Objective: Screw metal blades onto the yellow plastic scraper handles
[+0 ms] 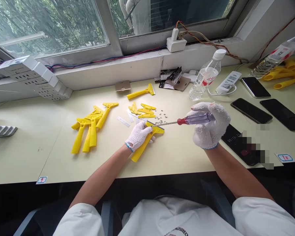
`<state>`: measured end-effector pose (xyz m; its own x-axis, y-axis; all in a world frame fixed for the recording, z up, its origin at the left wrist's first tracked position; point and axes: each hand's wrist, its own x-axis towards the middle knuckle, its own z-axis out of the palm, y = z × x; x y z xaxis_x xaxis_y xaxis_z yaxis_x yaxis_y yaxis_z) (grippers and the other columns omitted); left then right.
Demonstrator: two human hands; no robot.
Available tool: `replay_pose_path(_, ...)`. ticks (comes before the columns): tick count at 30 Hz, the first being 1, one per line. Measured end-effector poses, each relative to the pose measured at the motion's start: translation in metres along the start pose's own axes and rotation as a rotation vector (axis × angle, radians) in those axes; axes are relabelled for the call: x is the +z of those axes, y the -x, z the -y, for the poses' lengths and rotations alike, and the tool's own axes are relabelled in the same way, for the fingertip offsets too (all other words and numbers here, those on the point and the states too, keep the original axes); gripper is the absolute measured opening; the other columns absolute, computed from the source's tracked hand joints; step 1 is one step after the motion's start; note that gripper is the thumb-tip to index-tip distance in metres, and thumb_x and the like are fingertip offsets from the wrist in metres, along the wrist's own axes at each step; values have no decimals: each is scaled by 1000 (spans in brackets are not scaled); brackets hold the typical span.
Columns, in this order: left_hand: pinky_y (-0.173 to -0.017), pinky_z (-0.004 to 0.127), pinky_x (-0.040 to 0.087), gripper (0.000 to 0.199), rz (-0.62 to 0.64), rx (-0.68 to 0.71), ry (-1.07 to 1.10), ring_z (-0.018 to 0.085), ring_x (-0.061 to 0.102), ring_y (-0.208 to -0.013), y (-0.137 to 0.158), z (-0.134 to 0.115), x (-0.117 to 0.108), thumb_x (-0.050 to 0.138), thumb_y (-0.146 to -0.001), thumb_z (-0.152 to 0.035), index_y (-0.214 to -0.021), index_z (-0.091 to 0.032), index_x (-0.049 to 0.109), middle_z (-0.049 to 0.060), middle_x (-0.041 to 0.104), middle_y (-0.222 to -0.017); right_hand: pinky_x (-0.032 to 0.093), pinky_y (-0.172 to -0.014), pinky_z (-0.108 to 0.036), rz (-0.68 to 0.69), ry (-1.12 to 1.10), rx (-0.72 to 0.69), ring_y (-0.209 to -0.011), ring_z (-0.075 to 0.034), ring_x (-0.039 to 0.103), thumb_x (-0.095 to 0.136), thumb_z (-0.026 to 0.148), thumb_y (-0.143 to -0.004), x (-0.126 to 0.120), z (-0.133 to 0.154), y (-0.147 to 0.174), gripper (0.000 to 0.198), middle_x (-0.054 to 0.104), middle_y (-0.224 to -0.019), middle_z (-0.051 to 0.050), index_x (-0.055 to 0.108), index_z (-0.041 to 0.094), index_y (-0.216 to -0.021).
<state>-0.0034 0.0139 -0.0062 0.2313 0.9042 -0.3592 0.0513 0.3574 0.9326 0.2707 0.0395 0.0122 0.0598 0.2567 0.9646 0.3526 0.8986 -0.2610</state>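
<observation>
My left hand, in a white knit glove, is closed on a yellow scraper near the table's front. In my right hand, also gloved, is a screwdriver with a clear purple and red handle. Its shaft points left, and the tip is at the scraper's head by my left thumb; whether it sits in a screw is too small to tell. Just beyond lie loose yellow clamp plates, small metal nuts or screws and thin blades.
Several yellow scraper handles are piled at left, and one scraper lies farther back. A water bottle, a power strip and several phones stand or lie at right. White boxes are stacked by the window.
</observation>
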Motion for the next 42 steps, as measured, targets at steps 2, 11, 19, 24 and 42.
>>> replay_pose_path(2, -58, 30, 67, 19, -2, -5, -1, 19, 81, -70, 0, -1, 0, 73, -95, -25, -109, -19, 61, 12, 81, -109, 70, -64, -41, -20, 14, -7, -86, -24, 79, 62, 55, -106, 2, 2, 0, 61, 77, -118, -7, 58, 44, -167)
replay_pose_path(11, -57, 29, 65, 19, 1, -6, 13, 17, 79, -69, 1, -2, 2, 70, -95, -23, -112, -18, 64, 14, 82, -117, 60, -60, -32, -62, 93, -60, -74, -18, 69, 89, 54, -90, -4, -3, 1, 60, 73, -102, -4, 75, 38, -146)
replay_pose_path(19, -57, 30, 66, 19, -4, -16, 7, 19, 80, -69, 1, -2, 1, 70, -95, -22, -113, -17, 64, 13, 81, -112, 66, -63, -32, -19, -83, 104, -94, -22, 78, 65, 54, -108, 0, 3, 1, 51, 76, -117, -7, 66, 38, -156)
replay_pose_path(24, -58, 29, 66, 20, -3, -9, 12, 17, 79, -70, 2, -3, 2, 71, -97, -25, -113, -17, 64, 14, 81, -115, 59, -50, -22, 11, -129, 138, -79, -15, 77, 69, 41, -107, 2, 6, 0, 55, 77, -117, -5, 61, 36, -162)
replay_pose_path(42, -58, 30, 66, 15, -8, -22, -9, 19, 80, -71, 3, -5, 3, 69, -96, -21, -109, -17, 63, 12, 81, -108, 64, -52, -23, -10, -168, 87, -86, -17, 78, 79, 36, -102, 5, 1, 0, 59, 72, -120, -6, 64, 37, -159)
